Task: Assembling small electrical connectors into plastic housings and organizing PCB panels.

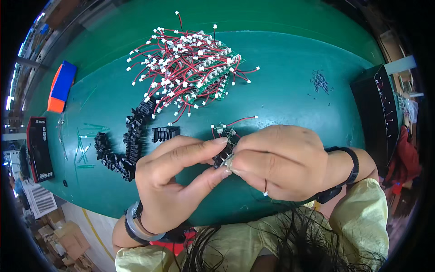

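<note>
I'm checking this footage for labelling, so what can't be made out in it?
- Head view: much of the black piece, hidden by the left hand and right hand.
- Head view: whatever lies inside the right hand's grip, hidden by that hand.
- Head view: lower layers of the wired-board heap, covered by layers above.
- Head view: exact shapes of the small dark bits, too small.

Pale Yellow Top (247,233), Long Loose Hair (293,259)

Loose sleeves (362,215) stop above the wrists. The bare left hand (165,177) has a pale glossy bangle (132,221) and dark band (129,232) at its wrist; the bare right hand (283,161), a black strap (354,164).
</note>
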The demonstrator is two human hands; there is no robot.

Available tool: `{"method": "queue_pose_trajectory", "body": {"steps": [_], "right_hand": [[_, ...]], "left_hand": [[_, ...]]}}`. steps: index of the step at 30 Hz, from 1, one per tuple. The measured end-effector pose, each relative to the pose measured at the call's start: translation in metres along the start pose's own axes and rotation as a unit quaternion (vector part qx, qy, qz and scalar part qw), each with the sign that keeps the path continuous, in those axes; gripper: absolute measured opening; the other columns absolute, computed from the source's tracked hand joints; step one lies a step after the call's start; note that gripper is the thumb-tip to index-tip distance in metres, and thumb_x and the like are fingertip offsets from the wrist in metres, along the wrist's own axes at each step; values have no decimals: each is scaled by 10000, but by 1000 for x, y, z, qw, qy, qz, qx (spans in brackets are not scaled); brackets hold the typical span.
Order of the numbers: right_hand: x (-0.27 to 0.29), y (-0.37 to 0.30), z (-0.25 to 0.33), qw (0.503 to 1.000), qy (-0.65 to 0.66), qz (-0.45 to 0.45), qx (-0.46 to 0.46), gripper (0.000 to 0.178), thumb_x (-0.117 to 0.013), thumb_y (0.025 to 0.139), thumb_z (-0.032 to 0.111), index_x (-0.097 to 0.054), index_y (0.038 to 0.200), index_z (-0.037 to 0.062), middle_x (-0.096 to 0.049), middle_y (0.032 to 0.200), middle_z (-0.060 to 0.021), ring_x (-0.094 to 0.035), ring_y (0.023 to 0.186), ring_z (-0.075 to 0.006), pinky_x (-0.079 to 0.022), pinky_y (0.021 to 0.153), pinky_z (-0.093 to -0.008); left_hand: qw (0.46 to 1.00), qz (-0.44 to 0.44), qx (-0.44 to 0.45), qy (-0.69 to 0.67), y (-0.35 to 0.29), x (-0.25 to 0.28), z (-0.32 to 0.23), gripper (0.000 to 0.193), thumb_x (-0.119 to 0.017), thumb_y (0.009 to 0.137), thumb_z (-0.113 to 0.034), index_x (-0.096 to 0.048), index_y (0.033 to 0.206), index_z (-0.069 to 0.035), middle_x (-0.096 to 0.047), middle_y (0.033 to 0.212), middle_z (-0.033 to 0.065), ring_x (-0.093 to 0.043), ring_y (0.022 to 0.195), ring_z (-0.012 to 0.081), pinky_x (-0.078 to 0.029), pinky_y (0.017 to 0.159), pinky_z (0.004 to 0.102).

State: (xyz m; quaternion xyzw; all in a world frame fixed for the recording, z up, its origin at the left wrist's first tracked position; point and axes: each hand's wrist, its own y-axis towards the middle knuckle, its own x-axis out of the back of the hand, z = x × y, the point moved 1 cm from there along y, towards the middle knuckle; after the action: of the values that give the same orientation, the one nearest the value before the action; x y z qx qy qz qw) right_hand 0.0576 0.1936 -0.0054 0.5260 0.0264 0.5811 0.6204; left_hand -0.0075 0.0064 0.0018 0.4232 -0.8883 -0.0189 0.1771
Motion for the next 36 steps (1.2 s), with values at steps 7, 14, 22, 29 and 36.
{"method": "queue_pose_trajectory", "body": {"steps": [7,14,22,29,36], "right_hand": [[4,5,0,999,13,19,-35,229,-682,661,5,-635,885,5,-571,794,-97,-604,640,-215,-500,509,-292],[16,15,3,940,212,67,-260,301,-663,766,-36,-590,1058,-36,-614,939,-118,-614,802,-170,-520,676,-251],[11,13,-3,823,407,112,-381,156,-634,821,-9,-590,970,-24,-613,855,-51,-584,776,-86,-489,668,-230],[9,11,-2,791,437,91,-418,84,-642,810,12,-570,851,4,-599,724,-8,-558,666,-42,-453,566,-207],[0,4,-3,817,375,115,-423,122,-584,803,-75,-521,887,-12,-589,798,-30,-599,745,-58,-498,648,-207]], "left_hand": [[982,-3,74,-176,-3,-9,3,399,-738,709,80,-646,1093,15,-606,880,66,-597,767,97,-513,647,212],[943,-4,135,-305,-4,-6,8,349,-659,777,114,-613,1116,42,-553,840,23,-543,729,47,-446,632,170],[946,1,129,-298,-5,-9,8,331,-664,772,113,-631,1093,34,-531,824,9,-531,717,40,-447,636,172],[954,8,141,-265,-4,-10,5,329,-678,762,105,-646,1079,23,-540,829,18,-539,708,44,-464,648,175],[974,1,115,-197,-5,-14,5,336,-658,756,126,-654,1074,18,-543,845,31,-566,746,63,-493,687,197]]}}
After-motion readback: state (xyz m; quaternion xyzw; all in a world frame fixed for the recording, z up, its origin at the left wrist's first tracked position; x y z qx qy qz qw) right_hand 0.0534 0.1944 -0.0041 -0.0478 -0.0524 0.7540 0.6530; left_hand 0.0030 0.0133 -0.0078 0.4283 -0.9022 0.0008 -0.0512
